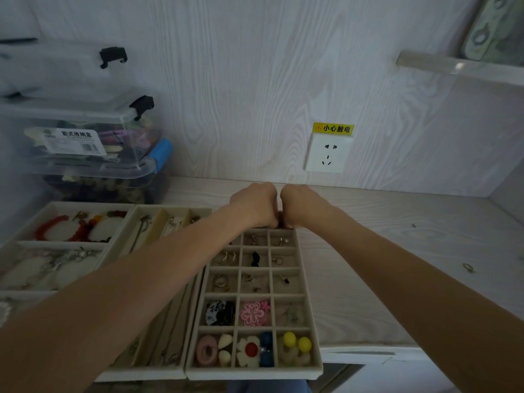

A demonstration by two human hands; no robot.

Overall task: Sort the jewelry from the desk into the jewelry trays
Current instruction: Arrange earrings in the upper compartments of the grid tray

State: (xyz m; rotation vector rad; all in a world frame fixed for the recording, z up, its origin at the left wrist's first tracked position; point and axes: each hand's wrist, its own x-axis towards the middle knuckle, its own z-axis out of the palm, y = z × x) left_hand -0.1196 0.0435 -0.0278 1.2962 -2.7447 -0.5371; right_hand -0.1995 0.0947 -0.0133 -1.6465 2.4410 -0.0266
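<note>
Pale wood-grain panelling backed the desk [397, 222], with a white wall socket [327, 154] under a yellow warning label [333, 128] and a clear lidded storage box [85, 148] stacked at the far left. Three beige jewelry trays lay side by side along the near edge: a grid tray [309, 321] on the right holding earrings, rings and flower-shaped pieces in small square cells, a long-slot tray [158, 321] in the middle with chains, and a wide tray [17, 236] on the left with a red bead bracelet [61, 226]. Both arms reached out over the trays, and the left hand [253, 204] and right hand [302, 205] met knuckle to knuckle at the far rim of the grid tray, fingers curled down; whatever they pinched there was hidden beneath them. One small ring-like piece [469, 268] sat loose on the desk, well to the right of both hands.
</note>
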